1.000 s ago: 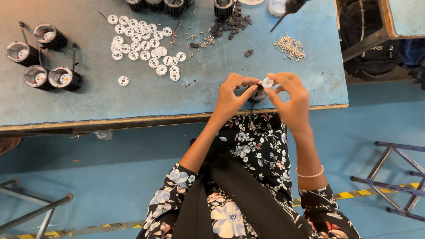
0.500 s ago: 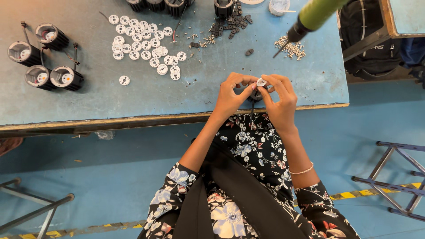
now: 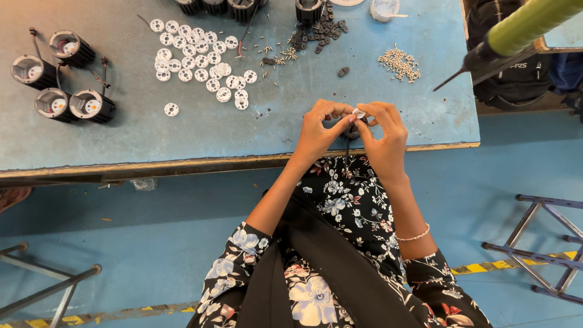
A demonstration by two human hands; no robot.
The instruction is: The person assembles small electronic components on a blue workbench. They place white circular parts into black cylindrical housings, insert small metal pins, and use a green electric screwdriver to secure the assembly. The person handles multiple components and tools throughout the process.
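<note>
left hand [image 3: 319, 129] + right hand [image 3: 384, 132]: still pinching small white disc [image 3: 359, 113] | green-handled tool [image 3: 516, 33] swung in further

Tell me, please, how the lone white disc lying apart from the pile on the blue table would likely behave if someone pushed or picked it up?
The lone white disc lies flat, so it would probably slide rather than roll. It looks thin and small, likely plastic, hence light and fiddly to pinch off the table. Its holed centre might give fingertips some grip.

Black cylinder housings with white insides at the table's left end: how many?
4, clustered at the left end: one farthest left, one up top, two side by side below. Similar ones along the top edge are cut off.
</note>
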